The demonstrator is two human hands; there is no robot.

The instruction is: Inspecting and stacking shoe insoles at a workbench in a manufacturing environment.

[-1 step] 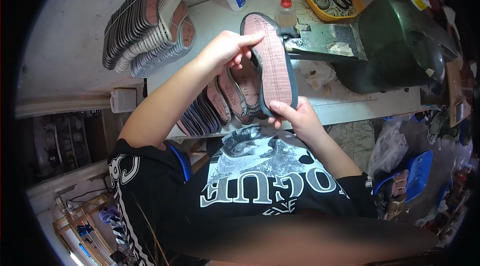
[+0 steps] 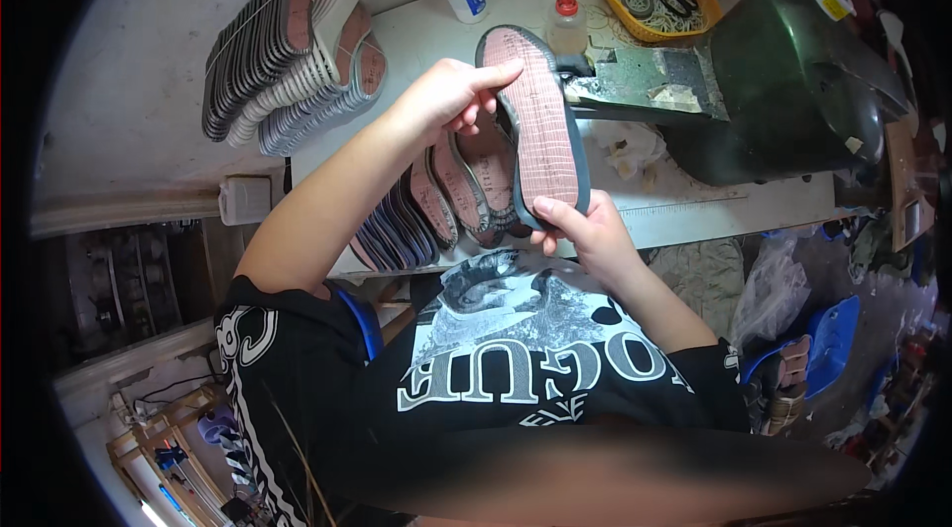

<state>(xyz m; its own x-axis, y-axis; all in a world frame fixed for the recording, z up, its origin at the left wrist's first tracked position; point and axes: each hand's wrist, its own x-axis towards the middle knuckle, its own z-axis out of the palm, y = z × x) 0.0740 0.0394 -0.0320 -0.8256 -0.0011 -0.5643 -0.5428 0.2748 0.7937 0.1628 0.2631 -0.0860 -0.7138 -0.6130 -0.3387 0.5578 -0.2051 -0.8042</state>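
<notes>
Shoe sole (image 2: 547, 145), dark-rimmed and pink-faced, tilted up at the centre of the frame! The left grip (image 2: 451, 103) pinches its upper end, thumb flat on the pink, fingers behind; the right grip (image 2: 598, 232) pinches the lower end, thumb over the edge. One at each end, presumably to steady it and show the whole face. Just right, the green machine arm (image 2: 635, 83); whether they touch, I can't tell. Below the left forearm, a row of soles (image 2: 431, 200) leans along the bench (image 2: 684, 222), likely for easy reach. Upper left, bundled soles (image 2: 260, 56) sit tied, probably to stay together. Top centre, a red-nozzled bottle (image 2: 568, 35) stands upright, perhaps against leaks; upper right, a yellow basket (image 2: 684, 32) corrals cords.
</notes>
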